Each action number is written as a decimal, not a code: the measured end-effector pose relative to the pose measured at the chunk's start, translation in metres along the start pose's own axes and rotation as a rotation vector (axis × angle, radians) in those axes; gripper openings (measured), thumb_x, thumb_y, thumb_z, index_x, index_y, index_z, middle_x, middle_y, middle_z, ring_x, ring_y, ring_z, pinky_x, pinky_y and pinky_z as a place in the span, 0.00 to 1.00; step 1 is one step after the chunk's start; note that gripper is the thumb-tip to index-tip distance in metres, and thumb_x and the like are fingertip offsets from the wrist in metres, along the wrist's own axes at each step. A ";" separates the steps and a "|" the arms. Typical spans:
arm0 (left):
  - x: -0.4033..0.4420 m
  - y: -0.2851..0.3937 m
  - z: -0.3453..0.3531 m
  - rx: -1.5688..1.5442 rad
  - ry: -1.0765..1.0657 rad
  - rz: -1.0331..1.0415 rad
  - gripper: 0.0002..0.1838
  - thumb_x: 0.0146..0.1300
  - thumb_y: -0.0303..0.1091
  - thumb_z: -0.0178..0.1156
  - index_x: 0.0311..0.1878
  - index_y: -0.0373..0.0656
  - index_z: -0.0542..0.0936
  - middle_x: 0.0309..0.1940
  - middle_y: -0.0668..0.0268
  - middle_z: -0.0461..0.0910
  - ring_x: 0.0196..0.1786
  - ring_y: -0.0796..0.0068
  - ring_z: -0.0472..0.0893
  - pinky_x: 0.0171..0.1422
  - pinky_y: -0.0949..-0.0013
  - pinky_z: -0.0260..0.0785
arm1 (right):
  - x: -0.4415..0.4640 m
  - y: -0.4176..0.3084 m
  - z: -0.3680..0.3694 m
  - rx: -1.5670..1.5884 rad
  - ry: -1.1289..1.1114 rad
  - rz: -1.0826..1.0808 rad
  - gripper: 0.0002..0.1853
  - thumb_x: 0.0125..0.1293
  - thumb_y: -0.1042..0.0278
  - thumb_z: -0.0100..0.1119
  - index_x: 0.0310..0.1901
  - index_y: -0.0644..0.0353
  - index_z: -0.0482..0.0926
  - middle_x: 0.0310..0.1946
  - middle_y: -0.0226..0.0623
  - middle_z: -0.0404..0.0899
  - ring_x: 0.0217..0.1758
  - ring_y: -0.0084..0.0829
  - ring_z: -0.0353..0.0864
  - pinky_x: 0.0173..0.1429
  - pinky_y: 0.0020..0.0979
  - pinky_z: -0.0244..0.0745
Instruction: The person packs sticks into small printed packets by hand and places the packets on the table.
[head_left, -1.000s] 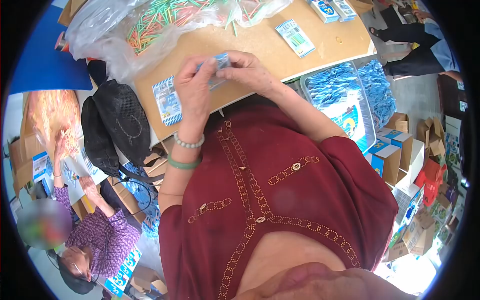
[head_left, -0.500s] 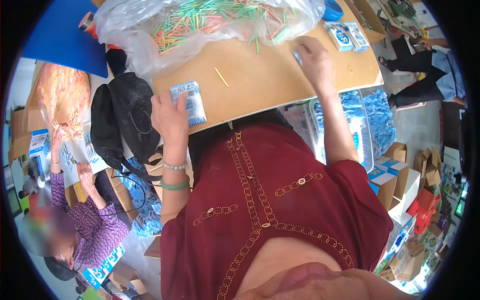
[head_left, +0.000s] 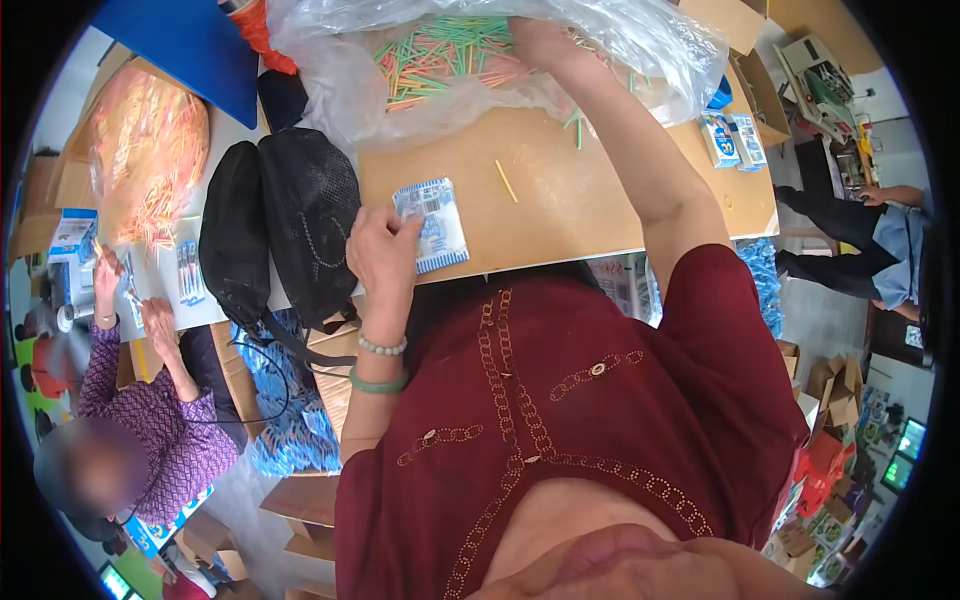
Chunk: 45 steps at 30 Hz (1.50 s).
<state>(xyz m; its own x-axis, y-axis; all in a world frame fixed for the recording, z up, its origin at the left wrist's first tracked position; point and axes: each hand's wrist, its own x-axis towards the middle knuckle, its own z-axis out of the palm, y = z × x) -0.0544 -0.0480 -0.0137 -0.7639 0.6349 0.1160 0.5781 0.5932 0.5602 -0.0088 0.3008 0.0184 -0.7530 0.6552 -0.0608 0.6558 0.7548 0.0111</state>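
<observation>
My left hand (head_left: pixel 383 255), with a bead bracelet and a green bangle above the wrist, is closed at the left edge of a blue-and-white packet (head_left: pixel 440 228) on the brown table (head_left: pixel 560 215). Its thumb lies over the packet's lower left part. My right hand (head_left: pixel 545 45) reaches into the clear plastic bag (head_left: pixel 430 118) among green, red and yellow short sticks (head_left: pixel 440 60). The ends of its fingers are hidden there. One yellow stick (head_left: pixel 507 182) lies loose on the table between the packet and the bag.
Small blue-and-white boxes (head_left: pixel 720 140) stand at the table's right end. A black mesh bag (head_left: pixel 305 225) lies to the left. Beyond it, a co-worker in a purple patterned top (head_left: pixel 170 435) handles items near a bag of orange sticks (head_left: pixel 150 145). Another person (head_left: pixel 895 250) stands at right.
My right hand has gone from the table's right part into the stick bag. Earlier both hands were together around a small blue item. My left hand is still at the packet. The view has shifted.
</observation>
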 end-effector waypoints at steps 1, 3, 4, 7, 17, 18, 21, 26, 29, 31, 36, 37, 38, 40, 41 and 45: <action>0.001 -0.004 0.001 -0.011 -0.016 0.014 0.15 0.49 0.38 0.67 0.25 0.39 0.72 0.27 0.60 0.72 0.33 0.55 0.76 0.37 0.57 0.66 | 0.007 0.001 0.000 -0.076 -0.084 -0.013 0.18 0.57 0.68 0.52 0.50 0.60 0.75 0.48 0.51 0.77 0.48 0.48 0.78 0.55 0.42 0.71; 0.002 -0.008 0.002 -0.025 -0.033 0.023 0.15 0.51 0.39 0.65 0.25 0.38 0.72 0.26 0.61 0.71 0.32 0.56 0.75 0.36 0.58 0.65 | 0.013 0.007 0.001 -0.014 -0.087 -0.034 0.18 0.58 0.67 0.51 0.50 0.60 0.75 0.47 0.50 0.77 0.49 0.47 0.78 0.55 0.42 0.71; 0.002 -0.009 0.002 -0.023 -0.023 0.038 0.15 0.53 0.38 0.63 0.25 0.38 0.72 0.26 0.60 0.71 0.32 0.55 0.75 0.36 0.58 0.65 | 0.012 0.010 0.000 0.053 -0.089 -0.057 0.18 0.58 0.66 0.50 0.51 0.60 0.74 0.46 0.50 0.78 0.49 0.47 0.78 0.55 0.41 0.71; 0.002 -0.009 0.000 -0.024 0.001 0.071 0.14 0.57 0.38 0.60 0.25 0.37 0.71 0.26 0.60 0.71 0.32 0.54 0.75 0.36 0.58 0.65 | 0.005 0.017 0.000 0.161 -0.062 -0.039 0.19 0.61 0.63 0.48 0.53 0.60 0.74 0.46 0.49 0.78 0.49 0.44 0.79 0.53 0.39 0.73; 0.005 -0.007 -0.009 -0.087 0.271 0.296 0.07 0.63 0.31 0.55 0.39 0.39 0.79 0.36 0.62 0.79 0.35 0.63 0.79 0.39 0.68 0.70 | 0.004 0.082 0.065 0.611 0.431 -0.275 0.18 0.69 0.56 0.43 0.46 0.61 0.75 0.35 0.40 0.80 0.40 0.33 0.80 0.51 0.32 0.74; 0.005 -0.008 -0.009 -0.125 0.318 0.338 0.07 0.63 0.29 0.55 0.41 0.39 0.79 0.38 0.63 0.80 0.35 0.67 0.80 0.39 0.69 0.70 | -0.009 0.074 0.053 0.667 0.384 -0.241 0.17 0.69 0.56 0.44 0.46 0.61 0.75 0.35 0.39 0.80 0.40 0.32 0.80 0.50 0.31 0.74; 0.002 -0.003 -0.018 -0.674 0.151 0.110 0.06 0.62 0.27 0.56 0.40 0.38 0.79 0.35 0.66 0.80 0.34 0.73 0.79 0.38 0.70 0.71 | -0.047 0.048 0.017 0.829 0.242 -0.132 0.16 0.67 0.56 0.48 0.46 0.60 0.76 0.36 0.38 0.80 0.41 0.30 0.79 0.49 0.28 0.73; 0.009 -0.003 -0.020 -1.403 -0.237 -0.127 0.06 0.62 0.22 0.55 0.40 0.36 0.79 0.32 0.71 0.79 0.34 0.85 0.76 0.38 0.78 0.70 | -0.126 0.001 -0.011 1.056 0.009 0.027 0.16 0.64 0.57 0.53 0.47 0.59 0.76 0.37 0.37 0.80 0.42 0.27 0.79 0.48 0.25 0.73; 0.004 0.022 -0.018 -1.298 -0.358 -0.084 0.06 0.61 0.22 0.56 0.40 0.36 0.79 0.32 0.71 0.80 0.33 0.86 0.76 0.37 0.79 0.69 | -0.144 0.005 0.026 1.643 -0.135 -0.050 0.16 0.65 0.57 0.52 0.43 0.62 0.77 0.35 0.32 0.80 0.41 0.23 0.79 0.47 0.24 0.73; -0.001 0.037 -0.012 -1.249 -0.416 -0.045 0.06 0.60 0.22 0.57 0.40 0.36 0.79 0.33 0.71 0.80 0.33 0.87 0.76 0.37 0.80 0.69 | -0.145 0.015 0.020 1.533 -0.063 -0.053 0.16 0.65 0.57 0.52 0.43 0.62 0.77 0.36 0.34 0.80 0.42 0.26 0.79 0.48 0.27 0.73; -0.012 0.054 0.012 -1.187 -0.626 0.020 0.06 0.60 0.23 0.58 0.41 0.36 0.79 0.32 0.72 0.80 0.34 0.88 0.76 0.37 0.80 0.69 | -0.072 0.056 0.020 0.483 0.334 0.112 0.26 0.69 0.49 0.38 0.62 0.54 0.69 0.60 0.43 0.70 0.65 0.42 0.66 0.69 0.39 0.57; -0.015 0.055 0.013 -1.178 -0.635 0.008 0.06 0.60 0.24 0.58 0.41 0.36 0.79 0.32 0.72 0.80 0.34 0.88 0.76 0.37 0.80 0.69 | -0.065 0.056 0.013 0.482 0.342 0.110 0.26 0.69 0.49 0.38 0.62 0.54 0.69 0.60 0.43 0.70 0.65 0.42 0.66 0.69 0.39 0.57; -0.016 0.055 0.014 -1.168 -0.644 -0.004 0.07 0.61 0.24 0.58 0.41 0.36 0.80 0.32 0.72 0.80 0.34 0.89 0.76 0.37 0.81 0.69 | -0.054 0.054 0.004 0.600 0.283 0.079 0.26 0.68 0.48 0.39 0.63 0.52 0.68 0.63 0.43 0.67 0.67 0.40 0.63 0.71 0.39 0.55; -0.016 0.051 0.017 -1.161 -0.635 -0.005 0.06 0.61 0.24 0.58 0.41 0.36 0.79 0.31 0.73 0.80 0.33 0.89 0.75 0.37 0.81 0.69 | -0.039 0.038 -0.014 0.716 0.219 0.041 0.27 0.68 0.48 0.40 0.64 0.51 0.66 0.65 0.42 0.64 0.68 0.39 0.61 0.72 0.39 0.53; -0.016 0.048 0.019 -1.153 -0.631 -0.011 0.06 0.61 0.24 0.58 0.40 0.36 0.79 0.31 0.73 0.80 0.33 0.89 0.75 0.37 0.81 0.69 | -0.033 0.023 -0.022 0.427 0.054 -0.003 0.22 0.65 0.53 0.46 0.55 0.57 0.72 0.54 0.43 0.72 0.58 0.41 0.70 0.62 0.39 0.63; -0.014 0.039 0.012 -1.117 -0.597 -0.057 0.04 0.61 0.24 0.57 0.38 0.37 0.78 0.30 0.73 0.79 0.32 0.89 0.74 0.36 0.82 0.68 | -0.021 0.008 -0.010 0.139 -0.082 -0.004 0.19 0.63 0.57 0.50 0.47 0.62 0.78 0.46 0.48 0.79 0.51 0.47 0.77 0.54 0.42 0.72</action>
<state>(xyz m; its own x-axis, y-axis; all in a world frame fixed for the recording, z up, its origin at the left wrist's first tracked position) -0.0182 -0.0275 -0.0039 -0.3635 0.9186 -0.1547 -0.2293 0.0727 0.9706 0.0116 0.2936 0.0294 -0.7522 0.6435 -0.1419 0.6585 0.7417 -0.1273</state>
